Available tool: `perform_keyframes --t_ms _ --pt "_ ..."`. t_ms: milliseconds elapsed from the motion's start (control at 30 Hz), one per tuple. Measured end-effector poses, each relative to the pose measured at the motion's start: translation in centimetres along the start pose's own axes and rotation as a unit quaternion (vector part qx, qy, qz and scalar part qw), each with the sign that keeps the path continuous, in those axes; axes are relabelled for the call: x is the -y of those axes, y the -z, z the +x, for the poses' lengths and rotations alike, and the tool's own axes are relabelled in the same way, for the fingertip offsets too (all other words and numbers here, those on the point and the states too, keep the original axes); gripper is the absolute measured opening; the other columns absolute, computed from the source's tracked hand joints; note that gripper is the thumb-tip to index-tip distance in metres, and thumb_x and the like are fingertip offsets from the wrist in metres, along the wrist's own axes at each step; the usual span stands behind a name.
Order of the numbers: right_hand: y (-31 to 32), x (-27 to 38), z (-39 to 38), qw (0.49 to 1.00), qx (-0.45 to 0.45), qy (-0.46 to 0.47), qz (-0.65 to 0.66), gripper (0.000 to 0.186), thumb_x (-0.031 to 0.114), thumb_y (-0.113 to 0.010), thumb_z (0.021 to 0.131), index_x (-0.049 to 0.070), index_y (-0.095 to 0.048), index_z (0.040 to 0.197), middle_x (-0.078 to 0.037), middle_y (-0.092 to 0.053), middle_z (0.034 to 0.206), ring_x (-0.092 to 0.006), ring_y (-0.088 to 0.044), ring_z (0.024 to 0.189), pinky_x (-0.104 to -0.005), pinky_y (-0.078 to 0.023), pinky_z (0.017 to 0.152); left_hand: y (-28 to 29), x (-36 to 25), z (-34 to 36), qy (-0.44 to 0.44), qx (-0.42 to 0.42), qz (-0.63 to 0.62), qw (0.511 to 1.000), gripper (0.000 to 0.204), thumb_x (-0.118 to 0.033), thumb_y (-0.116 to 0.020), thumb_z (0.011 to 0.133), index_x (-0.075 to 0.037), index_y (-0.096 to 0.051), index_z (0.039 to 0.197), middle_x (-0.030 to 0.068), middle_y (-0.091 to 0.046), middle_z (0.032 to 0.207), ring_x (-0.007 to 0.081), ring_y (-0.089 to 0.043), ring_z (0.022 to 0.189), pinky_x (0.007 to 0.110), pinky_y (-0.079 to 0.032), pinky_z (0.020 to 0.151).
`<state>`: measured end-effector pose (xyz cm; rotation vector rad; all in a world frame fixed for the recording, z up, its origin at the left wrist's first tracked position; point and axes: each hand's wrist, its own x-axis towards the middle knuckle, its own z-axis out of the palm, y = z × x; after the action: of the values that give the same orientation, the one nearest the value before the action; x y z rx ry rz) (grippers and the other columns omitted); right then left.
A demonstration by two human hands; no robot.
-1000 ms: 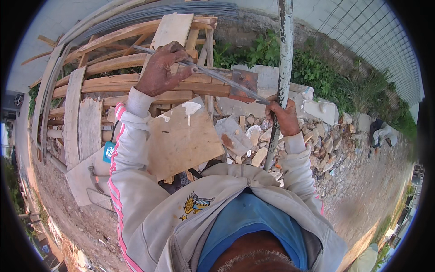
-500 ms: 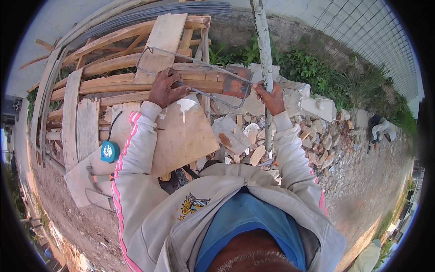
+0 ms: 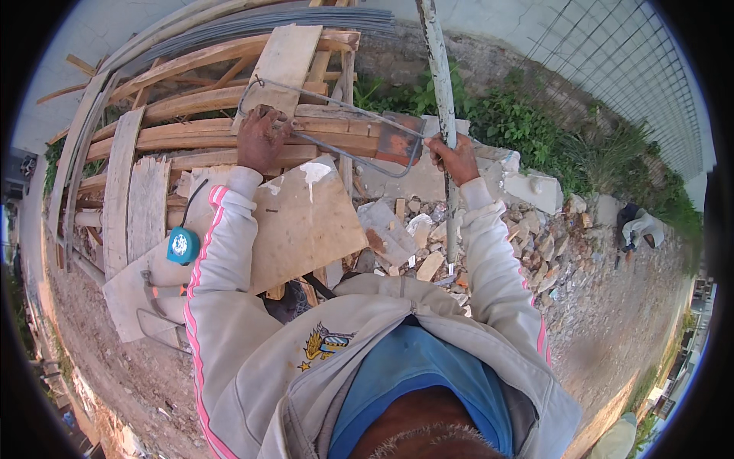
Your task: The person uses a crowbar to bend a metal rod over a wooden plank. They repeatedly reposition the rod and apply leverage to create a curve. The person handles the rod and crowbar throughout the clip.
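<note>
A bent steel rebar stirrup, roughly a long rectangle, spans the gap between my hands above the timber. My left hand is closed over its left end, fingers curled and partly hiding the bar. Toward the stirrup's right end, my right hand grips the bar with thumb and fingers. That hand is right beside an upright pole with peeling white paint; whether it also touches the pole I cannot tell. A thinner grey length runs down below the hand toward the rubble. Beneath the stirrup lies a rusty plate.
A plywood sheet lies before me, with a teal tape measure and a hammer at left. Beyond are stacked timber and steel bars. Broken rubble, plants and wire mesh fill the right.
My left hand has shifted left and slightly up, curling farther over the stirrup's left end. My right hand stays near the pole, and the view has moved slightly.
</note>
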<state>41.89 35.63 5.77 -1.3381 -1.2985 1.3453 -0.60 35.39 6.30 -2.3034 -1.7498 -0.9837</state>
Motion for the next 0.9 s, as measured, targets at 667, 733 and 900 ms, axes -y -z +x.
perform_keyframes --t_ms 667,733,900 --pt "1.1 -0.9 1.3 0.997 0.053 -0.040 0.033 0.023 0.021 -0.077 0.087 0.004 -0.063 0.082 -0.003 -0.058 0.061 -0.0119 -0.051 0.045 -0.0290 -0.039 0.039 1.8 4.1 1.0 -0.007 0.134 0.165 0.977 0.043 -0.046 -0.071 0.086 -0.014 -0.063 0.112 0.0095 -0.060 0.119 0.0329 -0.057 0.118 0.050 -0.043 0.101" --pt "0.4 -0.1 1.0 0.999 0.047 -0.016 0.016 0.023 0.021 -0.077 0.087 0.004 -0.063 0.082 -0.003 -0.057 0.061 -0.0112 -0.051 0.045 -0.0285 -0.039 0.039 2.7 4.0 1.2 0.003 0.129 0.143 0.981 0.042 -0.046 -0.071 0.087 -0.013 -0.062 0.112 0.0096 -0.060 0.118 0.0331 -0.058 0.116 0.050 -0.044 0.100" --pt "0.5 -0.5 0.7 1.000 0.012 0.015 -0.020 0.023 0.021 -0.076 0.089 0.004 -0.061 0.082 -0.001 -0.056 0.059 -0.0091 -0.048 0.044 -0.0266 -0.037 0.039 1.2 3.5 0.1 0.024 0.134 0.099 0.986 0.043 -0.043 -0.071 0.087 -0.013 -0.061 0.117 0.0120 -0.059 0.117 0.0345 -0.057 0.116 0.049 -0.045 0.099"
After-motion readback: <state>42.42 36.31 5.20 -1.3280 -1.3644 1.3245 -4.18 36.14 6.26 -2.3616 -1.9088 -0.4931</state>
